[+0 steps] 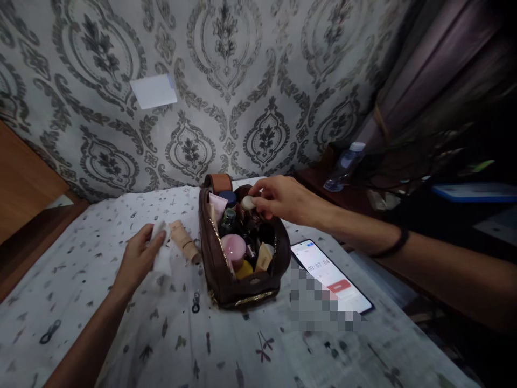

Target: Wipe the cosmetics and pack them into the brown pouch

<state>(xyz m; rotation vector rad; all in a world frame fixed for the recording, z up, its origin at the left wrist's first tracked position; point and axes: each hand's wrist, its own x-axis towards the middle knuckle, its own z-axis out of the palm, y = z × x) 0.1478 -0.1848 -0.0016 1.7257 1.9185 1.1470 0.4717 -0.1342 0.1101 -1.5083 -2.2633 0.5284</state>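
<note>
A dark brown cosmetics bag (214, 269) stands unzipped on the bed, packed with toiletries. Over its far right part, my right hand (278, 199) has thumb and fingers closed on a small round whitish jar (247, 202); its lower part is hidden in the bag. Among the contents are a pink round-topped container (233, 248), a dark green bottle (229, 220), a blue lid (228, 199) and a pale pink tube (218, 206). My left hand (141, 250), left of the bag, pinches a white tissue (162, 257). Beside it lies a beige tube (183, 241).
A phone (333, 280) showing a running timer lies right of the bag, partly pixelated. The patterned sheet (173, 345) covers the bed. A clear bottle (344, 167) stands on the dark surface at right. Patterned wallpaper (230, 108) is behind; a wooden panel (28, 183) borders the left.
</note>
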